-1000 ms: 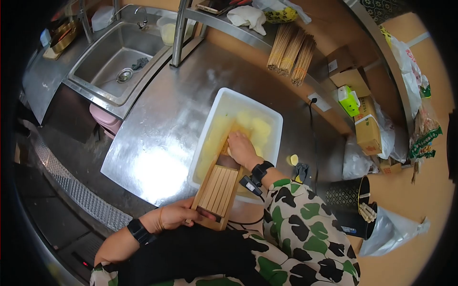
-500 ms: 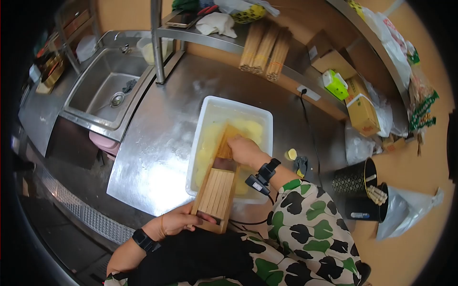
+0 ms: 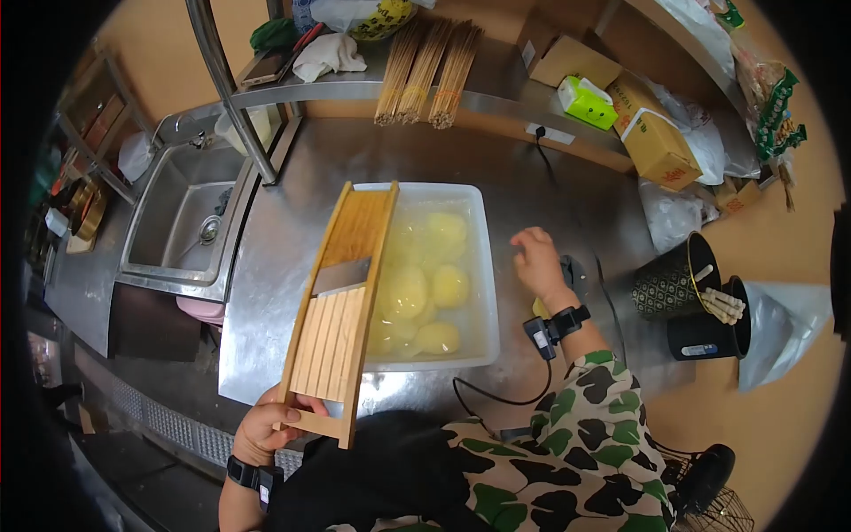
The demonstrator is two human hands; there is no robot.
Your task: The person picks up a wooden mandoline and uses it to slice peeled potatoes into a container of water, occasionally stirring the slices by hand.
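Head view: your left hand pinches the near end of a long, flat wooden slicer with a slanted silver metal blade, thumb on top and fingers beneath. The slicer tilts across the left side of a white rectangular plastic tub, where round, pale-yellow peeled potatoes lie in cloudy liquid. Your right hand, fingers loosely spread and slightly bent, is just right of the tub, over the silvery steel table.

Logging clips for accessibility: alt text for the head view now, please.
The left hand holds a wooden slicer partly over a white tub of pale potato-like pieces in liquid. The seemingly empty right hand is beside the tub, above a steel counter.
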